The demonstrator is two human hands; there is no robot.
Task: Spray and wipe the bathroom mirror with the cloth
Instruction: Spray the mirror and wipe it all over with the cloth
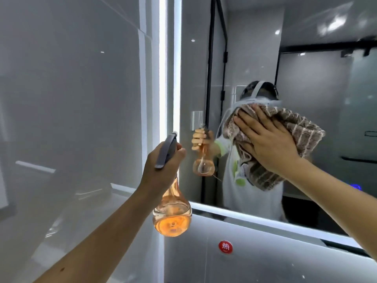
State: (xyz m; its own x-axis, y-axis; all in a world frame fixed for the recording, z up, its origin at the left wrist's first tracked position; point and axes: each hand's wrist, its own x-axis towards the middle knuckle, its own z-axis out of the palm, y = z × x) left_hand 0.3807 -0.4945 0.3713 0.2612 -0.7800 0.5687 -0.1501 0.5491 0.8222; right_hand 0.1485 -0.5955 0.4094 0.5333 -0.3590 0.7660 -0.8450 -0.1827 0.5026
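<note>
— What fills the view?
— The mirror [255,58], lit along its left and bottom edges, on the far wall.
— And the cloth?
— The brown striped cloth [302,127] is pressed flat on the glass, right of centre, under the open-palmed right hand [267,139].
— The sprayer?
— The left hand [161,166] is clenched round the neck of the orange spray bottle [172,213], near the mirror's lower left corner.
— Anything smaller?
— A red round sticker [225,246] below.

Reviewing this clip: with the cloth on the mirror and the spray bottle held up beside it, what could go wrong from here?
1. The left hand holds the spray bottle close to the mirror's lit edge; it might knock the glass.
2. The right hand presses the bunched cloth flat, so folds may leave streaks.
3. A stray squeeze could wet the tiled wall.
</note>
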